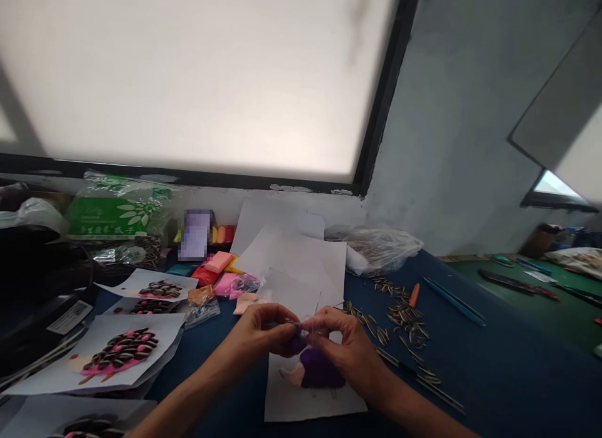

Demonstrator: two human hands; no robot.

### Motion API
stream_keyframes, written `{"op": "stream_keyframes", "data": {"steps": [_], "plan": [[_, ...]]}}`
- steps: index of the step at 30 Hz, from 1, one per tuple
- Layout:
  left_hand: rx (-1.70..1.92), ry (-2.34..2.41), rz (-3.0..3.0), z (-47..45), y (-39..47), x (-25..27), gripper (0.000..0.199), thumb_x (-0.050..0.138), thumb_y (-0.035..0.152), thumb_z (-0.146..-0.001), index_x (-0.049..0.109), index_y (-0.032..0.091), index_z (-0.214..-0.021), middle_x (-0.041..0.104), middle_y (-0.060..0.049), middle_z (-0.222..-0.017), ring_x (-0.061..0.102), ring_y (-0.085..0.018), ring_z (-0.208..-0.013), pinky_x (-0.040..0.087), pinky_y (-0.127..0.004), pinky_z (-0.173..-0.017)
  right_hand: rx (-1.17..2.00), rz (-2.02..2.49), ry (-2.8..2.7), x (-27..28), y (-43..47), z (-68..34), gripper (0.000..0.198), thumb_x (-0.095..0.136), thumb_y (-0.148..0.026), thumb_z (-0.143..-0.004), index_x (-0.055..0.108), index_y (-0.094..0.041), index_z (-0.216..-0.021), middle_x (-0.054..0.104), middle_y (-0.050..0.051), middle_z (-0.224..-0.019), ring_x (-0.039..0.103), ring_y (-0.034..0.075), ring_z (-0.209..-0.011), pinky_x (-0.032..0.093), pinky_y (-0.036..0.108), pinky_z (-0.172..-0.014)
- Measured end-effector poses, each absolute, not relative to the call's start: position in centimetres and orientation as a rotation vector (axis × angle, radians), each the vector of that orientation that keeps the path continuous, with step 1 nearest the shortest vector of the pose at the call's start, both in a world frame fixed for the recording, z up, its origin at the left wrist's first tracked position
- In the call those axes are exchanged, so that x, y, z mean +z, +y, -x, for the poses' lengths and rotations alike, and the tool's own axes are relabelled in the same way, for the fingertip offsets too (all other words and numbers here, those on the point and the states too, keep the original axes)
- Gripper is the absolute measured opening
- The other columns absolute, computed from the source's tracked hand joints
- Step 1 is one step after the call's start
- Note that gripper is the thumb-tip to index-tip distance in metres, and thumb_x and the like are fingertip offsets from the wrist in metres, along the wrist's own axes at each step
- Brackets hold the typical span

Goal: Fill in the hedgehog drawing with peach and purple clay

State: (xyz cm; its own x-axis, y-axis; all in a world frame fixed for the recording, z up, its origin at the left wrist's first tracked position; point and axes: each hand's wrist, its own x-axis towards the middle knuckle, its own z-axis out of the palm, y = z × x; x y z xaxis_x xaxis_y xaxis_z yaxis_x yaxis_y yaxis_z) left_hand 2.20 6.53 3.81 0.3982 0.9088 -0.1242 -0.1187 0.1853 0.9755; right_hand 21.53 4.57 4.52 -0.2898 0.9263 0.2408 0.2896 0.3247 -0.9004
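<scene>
My left hand (271, 328) and my right hand (345, 344) meet over a sheet of paper, fingertips pinched together. Between them is a purple clay packet (297, 342) in clear plastic wrap, mostly covered by my fingers. Below, on the white paper (286, 408), lies a hedgehog shape with a purple clay body (322, 370) and a pale clay snout (294, 375); thin drawn legs show beneath it. My right hand hides part of the body's upper edge.
Finished hedgehog pictures (125, 350) covered with seeds lie at left. Coloured clay packets (219, 265) and white sheets (301, 262) sit behind. Loose sunflower seeds (409, 319), blue tweezers (454, 300) and a thin rod (437, 391) lie right. A green seed bag (115, 218) stands by the window.
</scene>
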Motion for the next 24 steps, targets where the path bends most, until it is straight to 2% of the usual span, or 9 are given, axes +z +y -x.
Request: {"op": "stream_keyframes", "data": {"steps": [7, 12, 16, 21, 24], "plan": [[0.931, 0.856, -1.098, -3.0, 6.7, 2.7, 0.046, 0.089, 0.043, -0.052, 0.059, 0.016, -0.074, 0.066, 0.001, -0.059, 0.061, -0.014, -0.051, 0.048, -0.025, -0.053, 0.937, 1.112, -1.798, 4.6, 4.3, -21.1, 0.007, 0.070, -0.024, -0.082, 0.075, -0.021, -0.080, 0.060, -0.001, -0.074, 0.056, 0.016, -0.070, 0.045, 0.028, -0.070], [0.945, 0.820, -1.121, -3.3, 6.5, 2.8, 0.050, 0.089, 0.049, -0.054, 0.055, 0.017, -0.070, 0.063, 0.002, -0.055, 0.059, -0.013, -0.051, 0.046, -0.024, -0.050, 0.872, 1.100, -1.834, 5.1, 4.3, -20.9, 0.013, 0.068, -0.020, -0.082, 0.066, -0.019, -0.069, 0.059, -0.001, -0.070, 0.055, 0.015, -0.068, 0.043, 0.027, -0.067], [0.957, 0.805, -1.155, -2.7, 6.8, 3.1, 0.048, 0.088, 0.050, -0.058, 0.058, 0.016, -0.073, 0.063, 0.001, -0.058, 0.058, -0.012, -0.052, 0.047, -0.025, -0.053, 0.854, 1.077, -1.865, 5.4, 4.4, -21.3, 0.016, 0.064, -0.019, -0.085, 0.063, -0.019, -0.070, 0.059, -0.001, -0.072, 0.055, 0.015, -0.070, 0.042, 0.027, -0.068], [0.924, 0.778, -1.175, -2.4, 6.7, 2.9, 0.046, 0.086, 0.046, -0.067, 0.065, 0.015, -0.093, 0.067, 0.000, -0.072, 0.061, -0.013, -0.061, 0.049, -0.025, -0.058, 0.880, 1.039, -1.865, 5.3, 4.5, -21.6, 0.015, 0.059, -0.022, -0.091, 0.064, -0.019, -0.077, 0.063, 0.002, -0.083, 0.060, 0.017, -0.080, 0.046, 0.028, -0.077], [0.861, 0.752, -1.186, -2.9, 6.1, 2.5, 0.043, 0.080, 0.049, -0.073, 0.067, 0.011, -0.088, 0.067, -0.003, -0.066, 0.063, -0.016, -0.060, 0.047, -0.024, -0.053, 0.904, 1.021, -1.864, 5.1, 4.3, -21.5, 0.016, 0.060, -0.022, -0.091, 0.064, -0.019, -0.075, 0.064, 0.003, -0.088, 0.062, 0.018, -0.087, 0.046, 0.029, -0.084]]}}
